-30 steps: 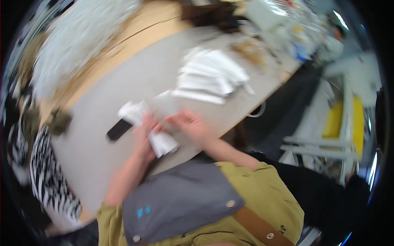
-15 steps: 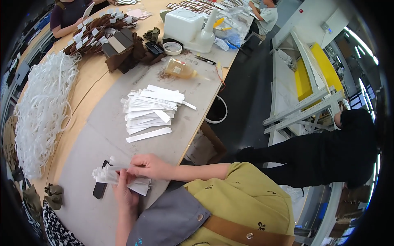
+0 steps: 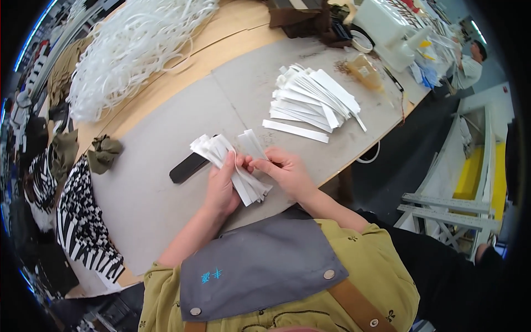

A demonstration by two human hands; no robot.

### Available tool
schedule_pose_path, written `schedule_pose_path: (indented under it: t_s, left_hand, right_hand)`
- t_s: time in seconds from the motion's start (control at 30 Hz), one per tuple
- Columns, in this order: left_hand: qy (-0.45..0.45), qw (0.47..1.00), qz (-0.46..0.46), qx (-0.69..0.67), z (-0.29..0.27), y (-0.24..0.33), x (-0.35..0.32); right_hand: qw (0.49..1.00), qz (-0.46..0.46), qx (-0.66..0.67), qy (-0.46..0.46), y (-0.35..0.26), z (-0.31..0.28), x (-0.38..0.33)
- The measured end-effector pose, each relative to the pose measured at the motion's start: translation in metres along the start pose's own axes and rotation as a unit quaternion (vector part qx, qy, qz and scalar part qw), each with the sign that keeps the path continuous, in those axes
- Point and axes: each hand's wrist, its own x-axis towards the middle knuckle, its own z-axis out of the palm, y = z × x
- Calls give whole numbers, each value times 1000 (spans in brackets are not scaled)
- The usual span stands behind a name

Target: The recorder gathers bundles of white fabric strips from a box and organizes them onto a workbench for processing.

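A bundle of white flat strips [image 3: 251,187] is gripped in my left hand [image 3: 221,185], fanned out above and below the fingers. My right hand [image 3: 289,174] is closed in a pinch on a translucent white strip [image 3: 253,145] that stands apart from the bundle, beside my left fingertips. Whether it is one strip or two I cannot tell. Partly under the bundle, a long black object [image 3: 189,167] lies on the grey table cover [image 3: 146,193]. Beyond my right hand is a loose pile of similar white strips [image 3: 310,99], with a single strip [image 3: 296,131] along its near side.
A big heap of white ribbon [image 3: 138,50] covers the far left. Olive cloth [image 3: 104,154] and black-and-white fabric [image 3: 83,210] lie at the left edge. Past the pile are an amber bottle [image 3: 365,72], a tape roll [image 3: 362,40] and a white jug [image 3: 381,22]. Someone [image 3: 470,66] sits far right.
The view has swung, so the table things appear shifted right and up. My right hand has drawn away from the bundle with a strip; my left hand still grips the bundle.
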Motion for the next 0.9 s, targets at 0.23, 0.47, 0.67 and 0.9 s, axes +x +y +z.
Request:
schedule_pose_path:
  t_s: [0.23, 0.47, 0.67, 0.9]
  left_hand:
    - [-12, 1000, 9, -1, -6, 0, -1]
    - [12, 990, 16, 138, -5, 4, 1]
    - [52, 997, -10, 47, 12, 7, -3]
    - [-45, 999, 6, -4, -13, -3, 3]
  right_hand:
    - [997, -3, -73, -14, -4, 7, -2]
    - [997, 13, -72, -20, -2, 4, 1]
    - [998, 36, -8, 42, 6, 5, -3]
    - [998, 62, -5, 9, -1, 5, -3]
